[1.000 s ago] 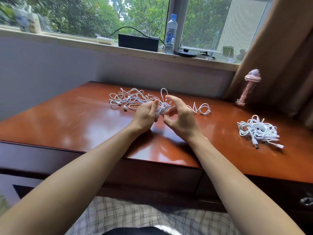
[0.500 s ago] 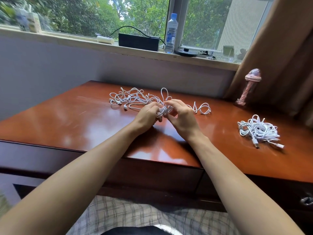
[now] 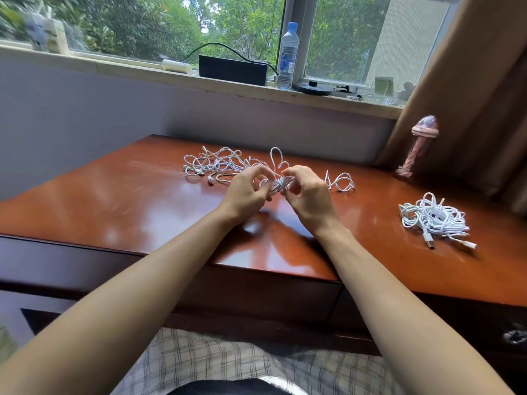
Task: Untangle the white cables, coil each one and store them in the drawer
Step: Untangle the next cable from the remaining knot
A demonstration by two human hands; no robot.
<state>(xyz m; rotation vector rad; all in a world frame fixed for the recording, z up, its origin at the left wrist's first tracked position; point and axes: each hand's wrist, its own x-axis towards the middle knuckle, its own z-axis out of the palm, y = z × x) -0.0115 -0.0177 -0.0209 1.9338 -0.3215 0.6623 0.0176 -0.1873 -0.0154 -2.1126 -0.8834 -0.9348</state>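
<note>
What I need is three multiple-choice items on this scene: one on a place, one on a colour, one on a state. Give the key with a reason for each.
1. Where does the water bottle stand?
A. on the floor
B. on the windowsill
C. on a chair

2. What colour is the cap of the water bottle?
A. red
B. blue
C. black

3. What is the state of the left hand and the right hand?
A. both lie open and hold nothing
B. one lifts the water bottle
C. both grip the cable tangle

Key:
1 B: it stands upright on the windowsill beside the window frame.
2 B: the cap shows blue above the clear body.
3 C: the fingers of both hands curl round a wad of the white cable held between them.
</note>
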